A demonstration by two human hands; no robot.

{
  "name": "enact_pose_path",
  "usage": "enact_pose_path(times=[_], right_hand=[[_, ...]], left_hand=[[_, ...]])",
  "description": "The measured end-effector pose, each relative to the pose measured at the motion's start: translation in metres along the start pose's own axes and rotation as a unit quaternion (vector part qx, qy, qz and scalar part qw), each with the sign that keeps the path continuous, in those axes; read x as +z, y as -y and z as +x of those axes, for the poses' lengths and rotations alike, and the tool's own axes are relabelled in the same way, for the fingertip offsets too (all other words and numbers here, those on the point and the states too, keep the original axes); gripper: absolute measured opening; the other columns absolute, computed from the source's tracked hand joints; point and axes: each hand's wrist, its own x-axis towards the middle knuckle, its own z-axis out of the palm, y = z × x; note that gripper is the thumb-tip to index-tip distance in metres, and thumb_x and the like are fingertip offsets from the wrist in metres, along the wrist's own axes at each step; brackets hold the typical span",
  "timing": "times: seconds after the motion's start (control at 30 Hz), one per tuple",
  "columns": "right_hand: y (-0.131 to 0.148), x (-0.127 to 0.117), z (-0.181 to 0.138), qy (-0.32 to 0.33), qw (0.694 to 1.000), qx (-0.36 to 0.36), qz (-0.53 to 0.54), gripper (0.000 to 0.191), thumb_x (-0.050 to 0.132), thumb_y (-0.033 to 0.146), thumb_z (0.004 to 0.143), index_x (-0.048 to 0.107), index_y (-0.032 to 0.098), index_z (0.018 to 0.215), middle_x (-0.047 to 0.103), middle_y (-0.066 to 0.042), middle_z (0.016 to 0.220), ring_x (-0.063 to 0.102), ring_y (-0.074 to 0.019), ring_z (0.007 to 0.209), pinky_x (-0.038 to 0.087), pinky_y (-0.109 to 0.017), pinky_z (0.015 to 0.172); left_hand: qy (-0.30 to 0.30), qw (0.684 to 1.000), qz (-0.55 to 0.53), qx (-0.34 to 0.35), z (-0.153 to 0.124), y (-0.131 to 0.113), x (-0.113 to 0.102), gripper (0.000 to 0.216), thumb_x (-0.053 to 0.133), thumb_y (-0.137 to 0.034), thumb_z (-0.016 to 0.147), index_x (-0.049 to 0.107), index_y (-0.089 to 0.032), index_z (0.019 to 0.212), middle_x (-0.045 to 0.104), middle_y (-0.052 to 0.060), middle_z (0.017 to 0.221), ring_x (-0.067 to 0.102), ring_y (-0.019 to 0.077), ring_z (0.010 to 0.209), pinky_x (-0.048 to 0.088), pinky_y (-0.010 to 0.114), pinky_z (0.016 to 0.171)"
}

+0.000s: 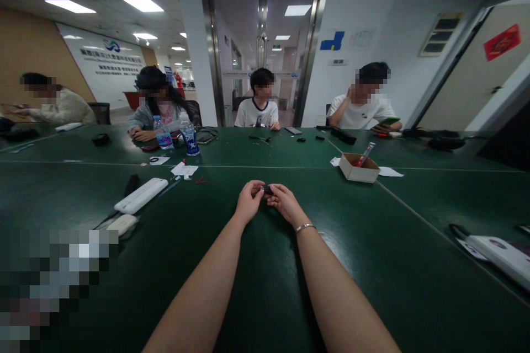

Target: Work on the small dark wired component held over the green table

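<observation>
Both my arms reach forward over the dark green table (265,265). A small black object (268,190) is held between my hands; its kind is too small to make out. My left hand (249,198) pinches its left end, where a small light spot shows. From the other side, my right hand (285,202) grips it with thumb and fingers, and a silver bracelet (305,227) circles that wrist. The hands are close together, just above or resting on the table; I cannot tell which.
Left of my hands lie a white power-bank-like box (141,196) and paper scraps (184,170). Two bottles (190,140) stand farther back. A small open carton (359,171) sits at the right, and a white device (503,256) near the right edge. Several people sit across the table.
</observation>
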Motion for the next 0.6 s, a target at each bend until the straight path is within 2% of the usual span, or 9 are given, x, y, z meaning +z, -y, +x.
enact_pose_path(times=[0.13, 0.23, 0.4, 0.5, 0.6], right_hand=[[0.0005, -0.0001, -0.0012, 0.001, 1.000, -0.003, 0.001, 0.016, 0.068, 0.020, 0.075, 0.059, 0.018, 0.088, 0.066, -0.001, 0.067, 0.062, -0.0109, 0.052, 0.053, -0.022, 0.052], [0.0013, 0.0001, -0.0020, 0.000, 1.000, -0.004, 0.001, 0.021, 0.064, 0.014, 0.073, 0.058, 0.019, 0.092, 0.065, 0.000, 0.067, 0.063, -0.0114, 0.051, 0.053, -0.023, 0.052], [0.0021, 0.0002, -0.0021, -0.001, 1.000, 0.002, -0.012, 0.019, 0.062, 0.012, 0.071, 0.060, 0.018, 0.088, 0.064, 0.000, 0.064, 0.063, -0.0118, 0.052, 0.053, -0.024, 0.053], [0.0024, -0.0001, -0.0026, 0.014, 1.000, 0.000, -0.020, 0.018, 0.063, 0.013, 0.070, 0.062, 0.017, 0.087, 0.065, 0.000, 0.066, 0.062, -0.0113, 0.053, 0.053, -0.024, 0.054], [0.0022, -0.0004, -0.0031, 0.032, 0.999, -0.003, -0.026, 0.018, 0.064, 0.013, 0.069, 0.064, 0.016, 0.087, 0.065, 0.000, 0.068, 0.062, -0.0108, 0.054, 0.053, -0.023, 0.055]], left_hand=[[-0.002, 1.000, -0.007, -0.018, 0.0000, -0.0024, 0.0004, 0.022, 0.057, -0.008, 0.078, 0.061, -0.016, 0.098, 0.066, 0.007, 0.099, 0.063, 0.0152, 0.090, 0.050, 0.034, 0.088], [-0.003, 0.999, 0.000, -0.033, -0.0004, -0.0059, 0.0000, 0.021, 0.058, -0.009, 0.078, 0.061, -0.016, 0.097, 0.067, 0.007, 0.097, 0.063, 0.0154, 0.089, 0.050, 0.034, 0.086], [-0.009, 0.999, 0.012, -0.040, -0.0008, -0.0069, -0.0015, 0.019, 0.058, -0.012, 0.079, 0.061, -0.016, 0.097, 0.067, 0.006, 0.097, 0.063, 0.0149, 0.089, 0.049, 0.031, 0.085], [-0.011, 0.997, 0.037, -0.066, -0.0014, -0.0041, -0.0028, 0.017, 0.057, -0.024, 0.083, 0.062, -0.017, 0.098, 0.065, 0.004, 0.084, 0.062, 0.0142, 0.078, 0.048, 0.027, 0.074], [0.015, 0.993, 0.074, -0.096, -0.0025, -0.0013, -0.0032, 0.026, 0.045, -0.037, 0.090, 0.061, -0.019, 0.099, 0.057, -0.001, 0.063, 0.055, 0.0131, 0.060, 0.043, 0.026, 0.060]])
